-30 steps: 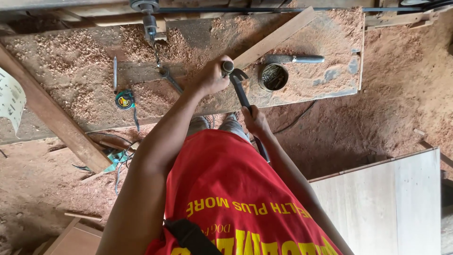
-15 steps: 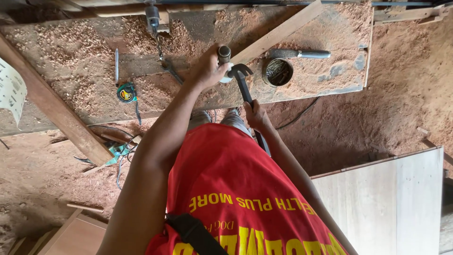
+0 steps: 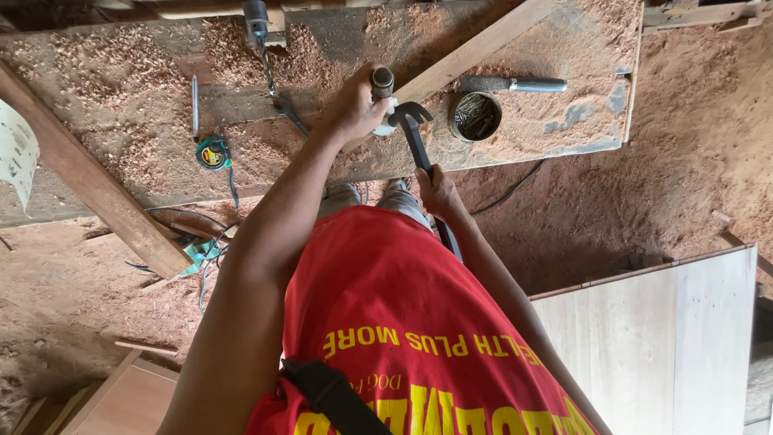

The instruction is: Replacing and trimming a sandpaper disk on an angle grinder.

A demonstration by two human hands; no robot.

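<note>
Gripping: left hand (image 3: 354, 105) around chisel handle (image 3: 382, 83), right hand (image 3: 436, 189) clamped on hammer (image 3: 416, 133).

I stand on a dirt floor (image 3: 660, 161) strewn with reddish sawdust, in even daylight. Before me runs a rough wooden surface (image 3: 129, 97) heaped with shavings, a long plank (image 3: 97, 189) leaning across it. A pale board (image 3: 668, 338) lies beside me.
</note>
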